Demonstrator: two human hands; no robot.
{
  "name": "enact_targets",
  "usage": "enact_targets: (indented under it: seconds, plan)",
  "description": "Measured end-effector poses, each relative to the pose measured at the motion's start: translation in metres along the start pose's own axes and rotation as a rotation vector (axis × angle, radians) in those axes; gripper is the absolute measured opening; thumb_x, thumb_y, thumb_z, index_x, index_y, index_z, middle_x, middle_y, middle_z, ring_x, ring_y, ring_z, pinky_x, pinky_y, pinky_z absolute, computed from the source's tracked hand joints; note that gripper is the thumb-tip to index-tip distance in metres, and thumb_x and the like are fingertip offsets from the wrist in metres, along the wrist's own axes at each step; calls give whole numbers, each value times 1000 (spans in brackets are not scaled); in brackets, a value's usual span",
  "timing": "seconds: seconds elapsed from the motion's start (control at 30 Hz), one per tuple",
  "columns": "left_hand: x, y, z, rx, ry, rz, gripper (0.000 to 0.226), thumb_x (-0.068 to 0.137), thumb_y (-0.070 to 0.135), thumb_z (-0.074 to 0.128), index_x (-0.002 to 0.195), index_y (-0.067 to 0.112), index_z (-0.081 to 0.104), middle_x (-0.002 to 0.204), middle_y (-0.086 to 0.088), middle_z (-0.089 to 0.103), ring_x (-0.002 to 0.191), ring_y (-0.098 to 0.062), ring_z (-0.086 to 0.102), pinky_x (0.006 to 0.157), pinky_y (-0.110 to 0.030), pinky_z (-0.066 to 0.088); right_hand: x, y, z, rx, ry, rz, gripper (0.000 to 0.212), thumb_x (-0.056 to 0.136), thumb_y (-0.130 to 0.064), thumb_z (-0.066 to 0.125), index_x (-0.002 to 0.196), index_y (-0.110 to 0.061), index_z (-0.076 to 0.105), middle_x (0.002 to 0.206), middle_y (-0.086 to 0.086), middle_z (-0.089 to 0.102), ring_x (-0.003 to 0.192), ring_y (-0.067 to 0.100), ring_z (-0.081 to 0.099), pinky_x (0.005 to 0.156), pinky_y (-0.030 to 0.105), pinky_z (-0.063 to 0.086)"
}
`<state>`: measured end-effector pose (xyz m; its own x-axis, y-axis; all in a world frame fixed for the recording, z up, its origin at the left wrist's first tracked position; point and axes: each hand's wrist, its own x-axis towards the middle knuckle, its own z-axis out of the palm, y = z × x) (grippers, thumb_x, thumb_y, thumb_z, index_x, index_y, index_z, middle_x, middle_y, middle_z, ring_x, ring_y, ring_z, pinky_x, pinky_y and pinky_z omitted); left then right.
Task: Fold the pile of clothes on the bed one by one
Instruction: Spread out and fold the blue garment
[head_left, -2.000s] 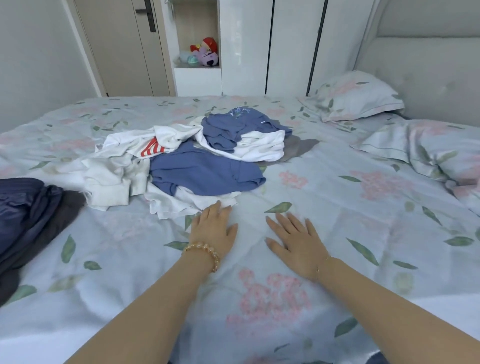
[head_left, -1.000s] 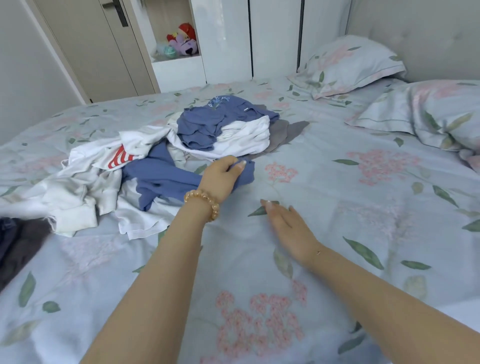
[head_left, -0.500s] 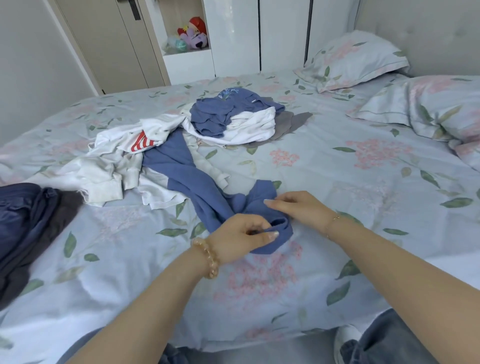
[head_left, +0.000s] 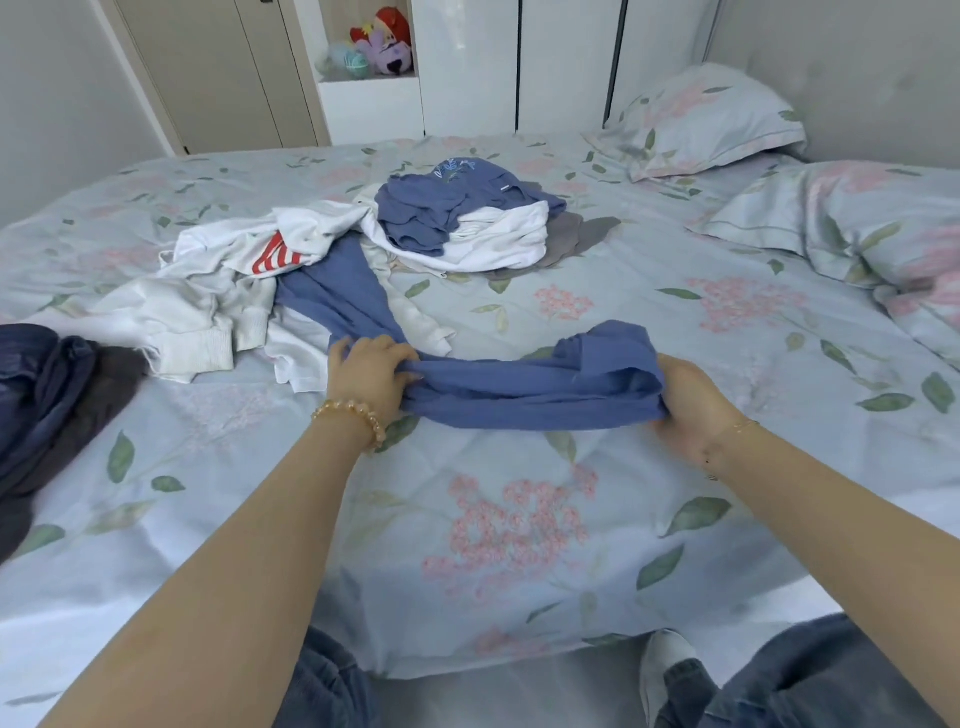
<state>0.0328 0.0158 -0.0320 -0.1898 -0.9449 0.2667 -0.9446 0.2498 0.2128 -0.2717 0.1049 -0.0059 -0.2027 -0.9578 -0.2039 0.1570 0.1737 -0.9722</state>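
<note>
Floral bed (head_left: 519, 519), left hand (head_left: 371, 376), right hand (head_left: 691, 402) gripping blue garment (head_left: 530, 389) ends

Dark garment (head_left: 47, 395) cut off at left edge; fingertips buried in blue garment (head_left: 535, 384).

No readable text; red stripes on white garment (head_left: 270, 257), nothing legible.

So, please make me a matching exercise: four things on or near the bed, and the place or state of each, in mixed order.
Things:
1. blue garment
2. dark clothes
3. soft toys
4. pillow

Places or states:
A. in the open shelf
B. at the headboard
C. stretched between both hands
D. at the bed's left edge

Pairs: 1-C, 2-D, 3-A, 4-B
</note>
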Motion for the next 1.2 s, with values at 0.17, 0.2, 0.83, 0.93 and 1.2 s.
enact_targets:
  seconds: [0.17,0.2,0.83,0.93,1.2]
  plan:
    - [-8,28,-23,-389,-4,238,10,87,3,61,90,10,67,85,4,54,82,-14,53,76,-27,40,14,5,-36,-463,293,-340,20,101,-23,48,86,-11,47,70,3,45,62,20,40,58,28,34]
    - [-15,37,-28,-416,-20,277,11,87,3,61,92,11,67,83,7,53,77,-7,51,73,-21,39,14,4,-37,-519,322,-386,11,100,-23,49,97,-13,48,79,0,49,65,16,45,61,28,38]
    - [-4,-47,-23,-545,18,-763,77,79,45,73,138,11,38,140,-18,39,126,-39,44,107,-48,36,-7,31,58,-1355,-571,-819,62,87,-63,42,141,-34,44,96,-14,56,88,7,53,73,27,44]
    - [-4,-51,-11,-590,86,-724,57,83,29,72,128,4,49,127,-20,51,115,-38,52,96,-38,43,-15,28,59,-1365,-612,-781,26,94,-27,52,116,-18,62,89,-3,60,73,10,45,67,27,36]
    - [-36,-43,-26,-499,-390,-404,24,84,3,61,63,8,50,68,-9,44,65,-21,47,66,-29,49,-35,-27,70,-1365,-978,-2,48,82,-5,54,44,-32,45,47,-8,32,49,8,29,56,25,28]
